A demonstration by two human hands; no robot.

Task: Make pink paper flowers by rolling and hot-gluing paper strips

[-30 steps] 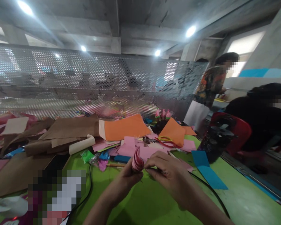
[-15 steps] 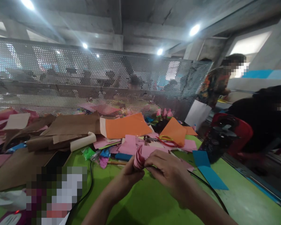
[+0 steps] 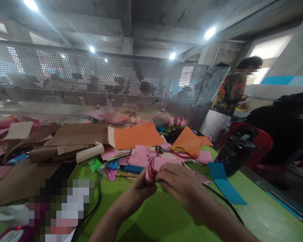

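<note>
Between my two hands is a small pink rolled piece, made of several curled layers that look like felt or paper (image 3: 150, 170). My left hand (image 3: 141, 186) is closed around its lower left side. From the right, the fingers of my right hand (image 3: 175, 179) pinch its edge; the fingertips partly hide it. Both hands are above the green tabletop (image 3: 116, 208). Just behind them lie pink pieces (image 3: 138, 154), a blue block (image 3: 134, 168) and scissors with red and yellow handles (image 3: 181, 152).
Brown sheets (image 3: 78, 132) and orange sheets (image 3: 136, 136) lie along the back, before a perforated metal screen (image 3: 103, 84). Blue strips (image 3: 223, 185) and a black cable (image 3: 227, 201) are on the right. A standing person (image 3: 229, 90) and a seated person (image 3: 285, 124) are beyond the table.
My hands stay on the pink roll, with my right fingers drawn slightly closer together against it. The standing person at the right has shifted slightly left.
</note>
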